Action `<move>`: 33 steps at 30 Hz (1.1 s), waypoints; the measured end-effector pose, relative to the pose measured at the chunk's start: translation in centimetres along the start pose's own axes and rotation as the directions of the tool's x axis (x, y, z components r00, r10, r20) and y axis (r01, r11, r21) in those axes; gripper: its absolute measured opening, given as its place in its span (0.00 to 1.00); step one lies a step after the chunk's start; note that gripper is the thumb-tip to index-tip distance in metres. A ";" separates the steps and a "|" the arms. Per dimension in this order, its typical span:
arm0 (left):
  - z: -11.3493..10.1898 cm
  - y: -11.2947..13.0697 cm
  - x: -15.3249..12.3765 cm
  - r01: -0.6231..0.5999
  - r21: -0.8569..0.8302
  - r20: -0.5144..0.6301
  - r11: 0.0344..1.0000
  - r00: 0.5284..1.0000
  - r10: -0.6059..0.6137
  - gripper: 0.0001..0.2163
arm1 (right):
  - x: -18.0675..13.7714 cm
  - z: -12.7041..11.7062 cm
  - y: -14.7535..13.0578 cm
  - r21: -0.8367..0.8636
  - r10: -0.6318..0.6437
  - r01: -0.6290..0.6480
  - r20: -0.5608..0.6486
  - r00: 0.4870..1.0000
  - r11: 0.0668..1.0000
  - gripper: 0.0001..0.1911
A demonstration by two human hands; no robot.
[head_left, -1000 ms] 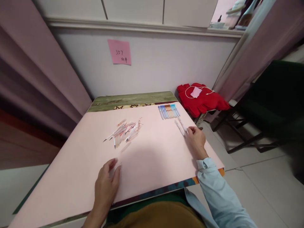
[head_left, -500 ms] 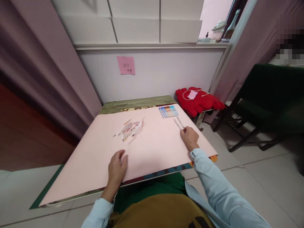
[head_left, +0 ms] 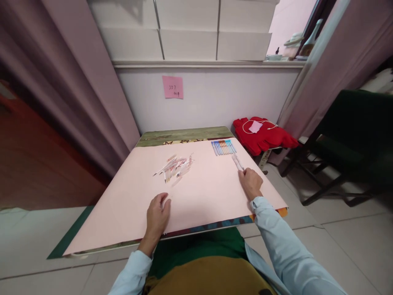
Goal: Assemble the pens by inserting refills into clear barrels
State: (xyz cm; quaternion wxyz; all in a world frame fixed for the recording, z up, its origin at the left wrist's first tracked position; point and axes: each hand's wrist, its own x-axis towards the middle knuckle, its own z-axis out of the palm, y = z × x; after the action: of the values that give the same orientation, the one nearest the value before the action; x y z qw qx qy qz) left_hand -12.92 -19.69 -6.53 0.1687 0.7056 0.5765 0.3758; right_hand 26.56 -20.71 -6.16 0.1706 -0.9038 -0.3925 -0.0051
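Note:
At the right of the table, my right hand (head_left: 251,183) is closed, pinching the near ends of slim clear pen barrels (head_left: 237,162). Their far ends point towards a neat row of coloured pens (head_left: 223,147), blue, brown and light blue. My left hand (head_left: 158,215) rests over the front left of the table with its fingers curled. Something faint and see-through shows between its thumb and fingers, too indistinct to name. Beyond it lies a loose pile of clear pen parts and refills (head_left: 176,166), with one clear tube (head_left: 177,181) at its near side.
A pink sheet (head_left: 123,205) covers most of the table. Past its right back corner lies a red cloth item (head_left: 264,137) with a white cable on it. A dark chair (head_left: 346,139) stands at the right. A pink note (head_left: 172,87) is stuck on the wall.
The clear barrels in my right hand, spread in a V before, now lie close together. My left hand keeps about the same place over the sheet. The whole view has shifted slightly.

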 end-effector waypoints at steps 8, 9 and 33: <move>-0.2 0.1 0.1 -0.027 0.033 0.004 0.999 1.000 0.027 0.10 | 0.2 0.5 0.2 -0.039 -0.011 0.011 0.011 1.000 0.999 0.20; -0.2 0.1 0.1 -0.033 0.035 0.001 0.999 0.999 0.033 0.10 | 0.2 0.5 0.2 -0.043 -0.008 0.009 0.020 1.000 0.999 0.20; -0.2 -0.8 -0.4 -0.071 0.091 0.001 0.993 0.997 0.071 0.08 | 0.5 0.3 -0.3 -0.040 -0.015 0.017 0.050 0.999 0.999 0.20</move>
State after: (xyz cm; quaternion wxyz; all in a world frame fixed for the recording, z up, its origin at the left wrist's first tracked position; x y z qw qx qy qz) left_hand -13.69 -19.92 -7.08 0.1219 0.7322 0.5678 0.3558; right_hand 26.65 -20.10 -6.29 0.1424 -0.9037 -0.4037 0.0080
